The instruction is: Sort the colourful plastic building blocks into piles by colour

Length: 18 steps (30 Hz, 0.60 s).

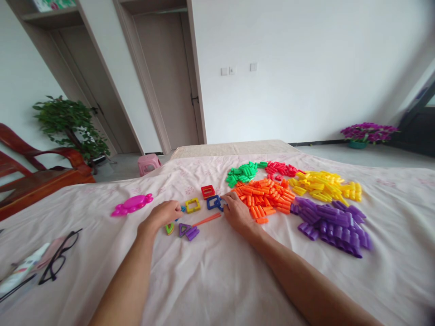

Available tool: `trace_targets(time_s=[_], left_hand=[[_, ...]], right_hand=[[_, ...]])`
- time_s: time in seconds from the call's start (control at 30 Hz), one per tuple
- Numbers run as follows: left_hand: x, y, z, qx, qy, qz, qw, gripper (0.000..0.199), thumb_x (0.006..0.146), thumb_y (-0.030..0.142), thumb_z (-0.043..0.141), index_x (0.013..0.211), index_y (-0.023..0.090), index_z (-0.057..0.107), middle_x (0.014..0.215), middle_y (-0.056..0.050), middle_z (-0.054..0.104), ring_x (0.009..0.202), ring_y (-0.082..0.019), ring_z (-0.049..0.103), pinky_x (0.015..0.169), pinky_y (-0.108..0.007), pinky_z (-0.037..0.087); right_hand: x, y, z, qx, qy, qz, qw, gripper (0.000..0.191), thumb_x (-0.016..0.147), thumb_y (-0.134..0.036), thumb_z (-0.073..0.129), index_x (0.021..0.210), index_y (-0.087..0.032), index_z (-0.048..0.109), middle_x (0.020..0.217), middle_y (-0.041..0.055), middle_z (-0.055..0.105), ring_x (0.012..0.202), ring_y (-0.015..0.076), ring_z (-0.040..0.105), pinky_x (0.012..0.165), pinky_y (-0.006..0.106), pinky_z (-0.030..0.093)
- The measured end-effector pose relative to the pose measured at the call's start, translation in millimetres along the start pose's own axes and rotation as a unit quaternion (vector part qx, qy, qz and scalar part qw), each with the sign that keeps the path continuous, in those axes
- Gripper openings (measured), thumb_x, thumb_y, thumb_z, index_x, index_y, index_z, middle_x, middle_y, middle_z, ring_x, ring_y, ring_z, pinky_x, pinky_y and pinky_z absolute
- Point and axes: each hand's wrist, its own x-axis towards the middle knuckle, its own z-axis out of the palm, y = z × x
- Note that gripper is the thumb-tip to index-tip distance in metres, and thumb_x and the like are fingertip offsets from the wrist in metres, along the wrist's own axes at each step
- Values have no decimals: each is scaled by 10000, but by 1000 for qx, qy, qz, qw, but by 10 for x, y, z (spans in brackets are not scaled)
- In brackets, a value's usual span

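Observation:
My left hand [166,213] is closed, fingertips curled down at a small blue piece [182,209] that they mostly hide. Just right of it lies a yellow square frame [193,205]. My right hand [236,211] has its fingers pinched at a blue piece [220,206], which touches or overlaps a blue square frame [212,202]. A red square frame [207,192] lies behind these. Nearer me are a green triangle frame [169,228], a purple triangle frame [184,229], purple tube pieces [192,233] and thin orange sticks [206,220].
Piles of orange [265,195], green [242,174], red [282,169], yellow [321,185] and purple [333,222] plastic tubes cover the right side. A magenta candy-shaped case [132,204] lies left; glasses [57,258] and a white tube [25,267] lie nearer. The cloth [204,280] is wrinkled.

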Motion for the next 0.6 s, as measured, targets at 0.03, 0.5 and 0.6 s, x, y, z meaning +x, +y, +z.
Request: trace_targets(time_s=[0.03, 0.5, 0.6], left_hand=[[-6, -32, -61, -34, -15, 13, 999, 123, 718, 303, 609, 653, 200, 632, 623, -20, 641, 624, -191, 594, 629, -278, 400], [24, -64, -84, -563, -140, 45, 813, 311, 770, 303, 761, 1012, 130, 669, 902, -61, 644, 727, -98, 545, 599, -195, 385], [28, -23, -77, -597, -138, 46, 789, 255, 770, 253, 768, 963, 113, 680, 857, -62, 642, 693, -93, 541, 571, -190, 390]], right_hand=[[1, 2, -2, -6, 2, 0, 1000, 378, 889, -138, 487, 1223, -219, 645, 1206, 91, 599, 1083, 194, 579, 907, 261, 440], [15, -33, -70, -75, -34, 7, 997, 392, 910, -185, 489, 1280, -186, 619, 1180, 106, 638, 1120, 217, 537, 976, 301, 385], [29, 2, -60, -61, -25, 4, 998, 407, 889, -163, 501, 1278, -179, 622, 1175, 110, 644, 1122, 226, 548, 977, 311, 397]])
